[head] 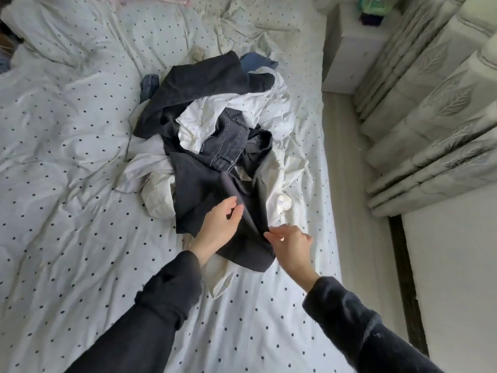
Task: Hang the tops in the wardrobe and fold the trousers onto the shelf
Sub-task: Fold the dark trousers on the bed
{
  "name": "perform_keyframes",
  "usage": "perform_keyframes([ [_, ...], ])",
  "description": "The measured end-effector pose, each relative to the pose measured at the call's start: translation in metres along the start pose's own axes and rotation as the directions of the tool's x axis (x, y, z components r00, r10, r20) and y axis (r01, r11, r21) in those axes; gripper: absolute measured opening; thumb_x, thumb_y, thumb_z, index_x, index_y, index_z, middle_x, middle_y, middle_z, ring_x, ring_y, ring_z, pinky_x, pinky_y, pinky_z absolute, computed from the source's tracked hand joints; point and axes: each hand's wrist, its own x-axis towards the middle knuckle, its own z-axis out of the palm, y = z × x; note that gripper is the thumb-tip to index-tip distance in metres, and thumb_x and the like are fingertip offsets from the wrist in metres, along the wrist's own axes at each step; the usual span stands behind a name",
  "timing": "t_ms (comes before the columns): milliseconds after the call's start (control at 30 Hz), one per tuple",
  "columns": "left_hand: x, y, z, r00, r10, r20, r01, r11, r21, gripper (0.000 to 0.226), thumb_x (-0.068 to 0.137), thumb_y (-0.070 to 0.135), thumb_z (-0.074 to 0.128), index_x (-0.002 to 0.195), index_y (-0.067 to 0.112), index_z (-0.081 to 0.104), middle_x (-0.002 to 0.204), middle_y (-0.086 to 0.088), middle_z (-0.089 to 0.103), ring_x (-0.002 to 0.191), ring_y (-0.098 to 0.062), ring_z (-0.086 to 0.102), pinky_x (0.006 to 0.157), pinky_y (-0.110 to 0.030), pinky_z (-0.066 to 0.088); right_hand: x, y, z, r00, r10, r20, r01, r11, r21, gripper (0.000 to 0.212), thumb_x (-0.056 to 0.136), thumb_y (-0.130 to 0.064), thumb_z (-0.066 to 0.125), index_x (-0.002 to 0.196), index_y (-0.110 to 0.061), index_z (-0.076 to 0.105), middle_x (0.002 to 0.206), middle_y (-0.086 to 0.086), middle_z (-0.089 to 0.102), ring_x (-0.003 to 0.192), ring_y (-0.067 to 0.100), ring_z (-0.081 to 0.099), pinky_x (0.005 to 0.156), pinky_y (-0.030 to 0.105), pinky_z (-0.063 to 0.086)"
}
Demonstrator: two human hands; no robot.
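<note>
A heap of clothes lies on the bed (67,162): a dark charcoal garment (204,184), dark grey jeans (228,141), white tops (204,119) and a bit of blue denim (255,61) at the far side. My left hand (219,224) pinches a raised fold of the dark charcoal garment between thumb and fingers. My right hand (291,243) pinches the same garment's edge at its near right side. Both arms wear dark sleeves. No wardrobe or shelf is in view.
The bed has a white cover with dark dots, rumpled all over. A white bedside cabinet (352,49) stands at the far right, and a strip of pale floor (347,184) runs beside the bed. Patterned curtains (435,103) hang on the right.
</note>
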Motion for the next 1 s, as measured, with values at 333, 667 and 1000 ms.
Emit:
perform_keyframes([
  [333,-0.029,0.025,0.044,0.991,-0.133,-0.016,0.124,0.865,0.486,0.013,0.087,0.013,0.051,0.075,0.013,0.057,0.103,-0.015,0.065,0.097,-0.033,0.057,0.086,-0.036,0.037,-0.078,0.008,-0.026,0.941,-0.284,0.186,0.299,0.952,-0.060,0.021,0.092,-0.029,0.058,0.087,-0.016,0.073,0.086,-0.002,0.066,0.090,0.018,0.052,0.082,0.031,0.023],
  [667,-0.119,-0.019,-0.018,0.905,0.099,0.413,-0.374,0.648,0.663,0.038,0.086,0.012,0.057,0.054,0.018,0.039,0.064,-0.009,0.050,0.080,-0.032,0.054,0.072,-0.031,0.037,-0.045,-0.009,-0.033,0.926,0.121,0.359,-0.232,0.930,0.285,0.049,0.097,-0.044,0.043,0.117,-0.004,0.062,0.114,0.009,0.065,0.090,0.021,0.062,0.064,0.023,0.045],
  [1000,-0.155,-0.049,-0.031,0.866,0.132,0.482,-0.427,0.698,0.575,0.037,0.088,0.015,0.053,0.055,0.015,0.035,0.062,-0.005,0.040,0.066,-0.021,0.042,0.066,-0.027,0.034,0.004,-0.062,0.037,0.906,0.299,0.300,-0.413,0.782,0.468,0.013,0.087,-0.012,0.061,0.075,-0.010,0.056,0.091,0.008,0.056,0.077,0.018,0.054,0.068,0.026,0.048],
])
